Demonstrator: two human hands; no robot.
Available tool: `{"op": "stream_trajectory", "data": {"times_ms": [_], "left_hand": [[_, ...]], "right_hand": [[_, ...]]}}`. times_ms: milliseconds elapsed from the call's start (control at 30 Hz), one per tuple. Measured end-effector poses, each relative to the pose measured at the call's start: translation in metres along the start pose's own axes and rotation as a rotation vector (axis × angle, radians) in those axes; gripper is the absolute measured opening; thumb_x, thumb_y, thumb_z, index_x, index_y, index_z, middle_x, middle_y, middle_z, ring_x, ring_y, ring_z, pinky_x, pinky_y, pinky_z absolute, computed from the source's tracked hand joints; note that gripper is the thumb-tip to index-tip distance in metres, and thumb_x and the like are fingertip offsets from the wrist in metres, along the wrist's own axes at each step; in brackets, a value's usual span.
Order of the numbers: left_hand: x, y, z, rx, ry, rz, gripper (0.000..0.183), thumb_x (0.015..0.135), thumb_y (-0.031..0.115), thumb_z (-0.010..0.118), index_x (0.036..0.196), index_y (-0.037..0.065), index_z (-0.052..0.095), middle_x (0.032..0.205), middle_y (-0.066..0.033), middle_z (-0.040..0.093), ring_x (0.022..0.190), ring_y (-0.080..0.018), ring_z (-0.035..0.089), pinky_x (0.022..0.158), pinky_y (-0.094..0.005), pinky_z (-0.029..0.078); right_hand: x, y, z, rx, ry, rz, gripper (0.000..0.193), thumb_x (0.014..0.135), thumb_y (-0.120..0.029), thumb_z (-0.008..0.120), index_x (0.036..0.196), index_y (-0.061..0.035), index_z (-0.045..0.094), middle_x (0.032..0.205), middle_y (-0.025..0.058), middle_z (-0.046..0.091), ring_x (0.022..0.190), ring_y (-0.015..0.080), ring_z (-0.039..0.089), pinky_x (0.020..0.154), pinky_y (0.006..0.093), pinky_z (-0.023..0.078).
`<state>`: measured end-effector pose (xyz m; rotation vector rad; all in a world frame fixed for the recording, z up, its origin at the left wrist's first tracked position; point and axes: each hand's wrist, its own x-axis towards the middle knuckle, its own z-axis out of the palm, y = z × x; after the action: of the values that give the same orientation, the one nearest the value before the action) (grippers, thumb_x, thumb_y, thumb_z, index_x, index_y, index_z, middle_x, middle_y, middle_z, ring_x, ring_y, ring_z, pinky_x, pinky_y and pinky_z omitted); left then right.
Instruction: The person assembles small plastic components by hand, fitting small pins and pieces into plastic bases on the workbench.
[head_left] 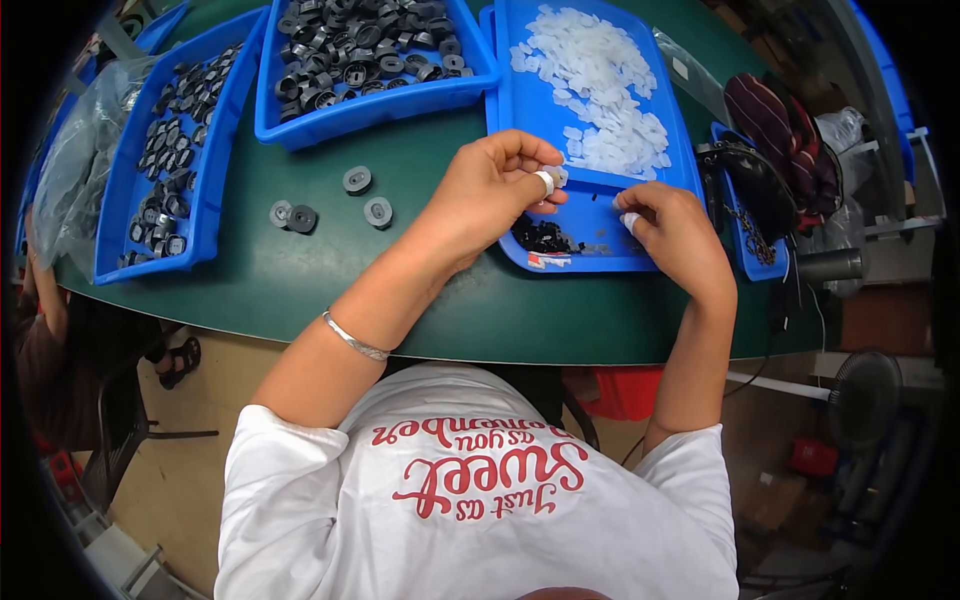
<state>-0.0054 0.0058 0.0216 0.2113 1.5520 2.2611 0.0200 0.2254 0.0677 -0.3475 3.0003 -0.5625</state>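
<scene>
Over the blue tray (678, 118), my left hand (478, 190) pinches a small translucent plastic piece (561, 176) between thumb and fingers. A white cover wraps its thumb tip. My right hand (682, 228) hovers at the tray's right side, thumb and fingertips drawn together with a white thumb cover showing; whether a tiny part lies between them I cannot make out. Behind both hands, many flat translucent white pieces (600, 85) are heaped in the tray. Small black parts (540, 236) lie in its near section, below my left fingers.
Several round grey-and-black parts (357, 180) rest on the green table (300, 265) left of my forearm. Two blue bins (375, 112) (205, 200) hold similar parts. A dark bag (765, 175) and striped cloth (770, 115) sit at right. A person's arm (48, 285) shows far left.
</scene>
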Motion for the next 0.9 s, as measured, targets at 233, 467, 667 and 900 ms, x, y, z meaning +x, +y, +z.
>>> {"op": "stream_trajectory", "data": {"times_ms": [233, 467, 667, 900], "left_hand": [[0.000, -0.002, 0.001, 0.030, 0.009, -0.037, 0.018, 0.084, -0.001, 0.058, 0.102, -0.003, 0.058, 0.088, -0.0076, 0.063, 0.077, -0.0122, 0.063, 0.067, -0.0215, 0.051], [0.001, -0.001, 0.002, 0.041, -0.002, -0.033, 0.018, 0.084, 0.001, 0.059, 0.102, -0.003, 0.058, 0.087, -0.0063, 0.062, 0.074, -0.0113, 0.062, 0.067, -0.0209, 0.050], [-0.001, 0.000, 0.001, 0.039, 0.010, -0.012, 0.017, 0.086, 0.002, 0.059, 0.102, -0.002, 0.058, 0.087, -0.0058, 0.062, 0.076, -0.0117, 0.062, 0.067, -0.0213, 0.051], [-0.001, 0.000, 0.001, 0.030, 0.009, -0.027, 0.018, 0.087, 0.001, 0.056, 0.104, -0.003, 0.057, 0.090, -0.0084, 0.062, 0.079, -0.0138, 0.064, 0.069, -0.0223, 0.052]], "right_hand": [[-0.010, 0.013, 0.007, -0.082, -0.087, 0.005, 0.016, 0.075, -0.001, 0.065, 0.091, 0.0009, 0.066, 0.085, 0.0172, 0.066, 0.084, 0.0339, 0.062, 0.079, 0.0403, 0.047], [-0.003, 0.014, 0.006, -0.174, -0.153, 0.025, 0.013, 0.076, -0.002, 0.062, 0.088, 0.0018, 0.065, 0.084, 0.0189, 0.065, 0.085, 0.0343, 0.062, 0.079, 0.0413, 0.046], [0.001, 0.017, 0.012, -0.160, -0.097, -0.067, 0.014, 0.075, -0.002, 0.060, 0.087, 0.0032, 0.063, 0.083, 0.0202, 0.064, 0.077, 0.0350, 0.063, 0.070, 0.0393, 0.049], [0.000, 0.006, 0.012, 0.039, 0.023, -0.040, 0.017, 0.079, -0.003, 0.060, 0.094, 0.0021, 0.064, 0.090, 0.0168, 0.064, 0.081, 0.0279, 0.063, 0.076, 0.0353, 0.049]]}}
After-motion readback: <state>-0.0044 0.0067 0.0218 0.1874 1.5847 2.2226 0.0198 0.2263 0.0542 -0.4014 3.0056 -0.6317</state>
